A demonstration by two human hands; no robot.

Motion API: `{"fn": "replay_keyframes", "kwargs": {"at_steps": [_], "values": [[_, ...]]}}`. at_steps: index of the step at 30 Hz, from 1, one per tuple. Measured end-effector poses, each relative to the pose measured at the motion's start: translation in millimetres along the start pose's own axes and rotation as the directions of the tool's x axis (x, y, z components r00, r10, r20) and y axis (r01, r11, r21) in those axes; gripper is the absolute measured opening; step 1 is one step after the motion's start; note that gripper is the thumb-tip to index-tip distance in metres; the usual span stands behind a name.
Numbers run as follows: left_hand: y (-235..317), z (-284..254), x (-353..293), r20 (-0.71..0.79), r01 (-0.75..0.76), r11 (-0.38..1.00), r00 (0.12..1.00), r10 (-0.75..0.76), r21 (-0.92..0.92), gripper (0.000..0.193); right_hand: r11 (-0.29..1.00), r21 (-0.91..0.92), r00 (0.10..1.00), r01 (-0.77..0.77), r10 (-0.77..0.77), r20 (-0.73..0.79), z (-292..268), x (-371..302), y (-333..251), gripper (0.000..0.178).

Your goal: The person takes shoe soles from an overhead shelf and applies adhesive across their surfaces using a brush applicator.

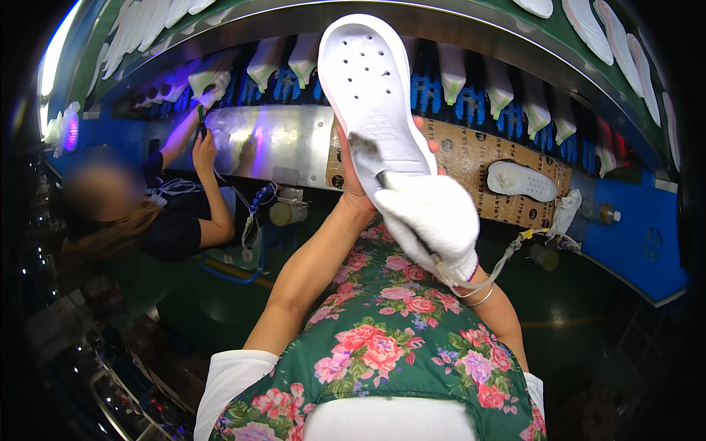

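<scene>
A white shoe sole (371,106) with a cluster of small holes is held up in front of me, its toe end pointing away. My bare left hand (356,192) grips it from beneath; fingertips show along its right edge. My right hand (432,220), in a white knitted glove, is closed around a brush (365,149) whose dark, greyish bristles touch the inner face of the sole near its heel half. A clear tube (507,253) runs from near my right wrist toward the bench. Part of the brush handle is hidden by the glove.
A second sole (522,181) lies on the cardboard-covered bench (460,151). White shoe pieces (498,92) hang in a row on blue holders behind. Above curves a green conveyor (507,9) carrying more soles. A co-worker (180,206) handles a piece at left. A bottle (601,214) stands at right.
</scene>
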State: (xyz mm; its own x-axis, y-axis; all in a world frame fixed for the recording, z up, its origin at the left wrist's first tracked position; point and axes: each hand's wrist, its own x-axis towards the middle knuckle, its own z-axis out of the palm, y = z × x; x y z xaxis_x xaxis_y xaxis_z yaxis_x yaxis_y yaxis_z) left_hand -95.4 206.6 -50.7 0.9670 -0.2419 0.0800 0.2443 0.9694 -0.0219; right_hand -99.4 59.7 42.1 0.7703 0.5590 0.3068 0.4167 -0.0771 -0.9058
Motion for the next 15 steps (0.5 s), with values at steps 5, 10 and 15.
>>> {"fn": "replay_keyframes", "kwargs": {"at_steps": [5, 10, 15], "values": [[8, -2, -2, 0.057, 0.013, 0.997, 0.998, -0.017, 0.076, 0.117, 0.972, 0.016, 0.971, 0.235, -0.234, -0.047, -11, 3, 10, 0.022], [14, -3, 1, 0.090, 0.087, 0.995, 0.992, -0.092, 0.058, 0.106, 0.999, 0.028, 0.975, 0.037, -0.042, 0.217, -7, 2, 7, 0.019], [15, 2, -2, 0.022, -0.001, 0.999, 1.000, 0.000, 0.040, 0.109, 0.993, 0.017, 0.993, 0.116, -0.116, -0.013, -15, -3, 12, 0.020]]}}
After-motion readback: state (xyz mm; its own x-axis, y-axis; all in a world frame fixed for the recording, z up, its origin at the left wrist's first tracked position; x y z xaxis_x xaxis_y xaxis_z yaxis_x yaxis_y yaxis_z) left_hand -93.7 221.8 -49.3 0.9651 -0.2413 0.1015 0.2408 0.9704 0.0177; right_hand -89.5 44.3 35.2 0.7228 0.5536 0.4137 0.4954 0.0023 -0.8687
